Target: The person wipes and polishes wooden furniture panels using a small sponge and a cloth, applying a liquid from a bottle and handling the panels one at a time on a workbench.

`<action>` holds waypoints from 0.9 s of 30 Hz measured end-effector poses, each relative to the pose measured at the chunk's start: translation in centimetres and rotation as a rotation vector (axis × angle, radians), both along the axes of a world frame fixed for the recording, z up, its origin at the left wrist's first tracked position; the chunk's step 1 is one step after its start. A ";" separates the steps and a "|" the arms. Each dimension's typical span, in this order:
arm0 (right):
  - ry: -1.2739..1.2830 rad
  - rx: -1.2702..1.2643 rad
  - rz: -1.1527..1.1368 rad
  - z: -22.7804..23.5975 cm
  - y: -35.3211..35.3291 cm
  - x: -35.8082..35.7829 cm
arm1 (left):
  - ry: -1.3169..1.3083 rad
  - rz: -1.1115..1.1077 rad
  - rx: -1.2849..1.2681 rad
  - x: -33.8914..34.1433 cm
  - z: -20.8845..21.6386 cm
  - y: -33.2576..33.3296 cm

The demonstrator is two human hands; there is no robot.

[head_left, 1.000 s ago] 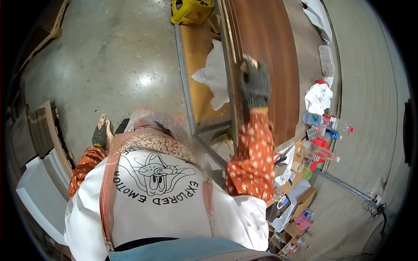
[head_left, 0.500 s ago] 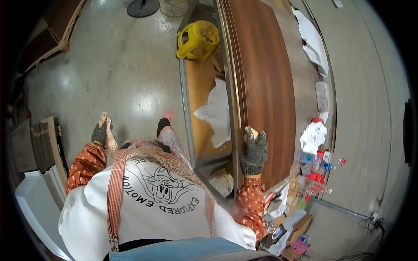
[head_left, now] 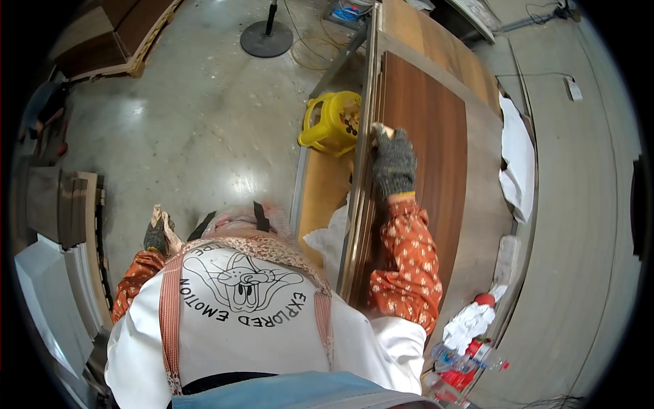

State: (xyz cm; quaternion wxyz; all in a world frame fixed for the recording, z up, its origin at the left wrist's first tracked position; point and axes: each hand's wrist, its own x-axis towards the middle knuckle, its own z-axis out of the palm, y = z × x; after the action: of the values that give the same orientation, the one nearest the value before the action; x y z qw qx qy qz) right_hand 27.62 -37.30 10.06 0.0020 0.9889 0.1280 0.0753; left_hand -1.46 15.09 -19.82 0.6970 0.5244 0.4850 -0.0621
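My right hand (head_left: 394,162), in a dark grey knit glove, rests on the left edge of a stack of brown wood-grain panels (head_left: 432,136) on the workbench. Its fingers are curled together, with a pale bit at the fingertips; whether that is bare skin or a small held piece I cannot make out. Low on my left side, my left hand (head_left: 157,236), gloved the same way, is closed around a crumpled beige rag (head_left: 172,240), which hangs down beside my apron.
Under the bench's left edge are a yellow plastic stool (head_left: 334,123) and white sheeting (head_left: 330,235). A round black stand base (head_left: 266,42) sits on the floor ahead. Plastic bottles (head_left: 453,361) lie at the bench's near right. Stacked panels (head_left: 58,204) stand at left.
I have moved forward along the bench. My right hand has slid farther along the panel edge, its arm now stretched out. My left hand keeps the rag at my side.
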 end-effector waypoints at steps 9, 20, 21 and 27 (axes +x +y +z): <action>0.105 -0.087 -0.121 1.6 4.1 19.3 | 0.205 -0.491 0.566 4.2 -8.5 1.9; -0.109 0.127 -0.424 2.0 1.3 30.6 | 0.075 -0.888 0.593 28.2 -6.7 9.5; -0.110 0.117 -0.455 2.3 0.3 30.6 | 0.011 -0.799 0.574 32.0 -7.6 11.1; -0.182 0.116 -0.527 2.9 3.1 24.4 | 0.254 -0.484 0.012 56.0 2.3 9.8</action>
State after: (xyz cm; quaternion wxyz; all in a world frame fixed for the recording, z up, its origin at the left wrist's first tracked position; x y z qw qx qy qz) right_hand 51.97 -34.19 13.00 -0.0238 0.9757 -0.1387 0.1678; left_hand 54.53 24.88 -17.48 0.5922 0.6173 0.4296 -0.2893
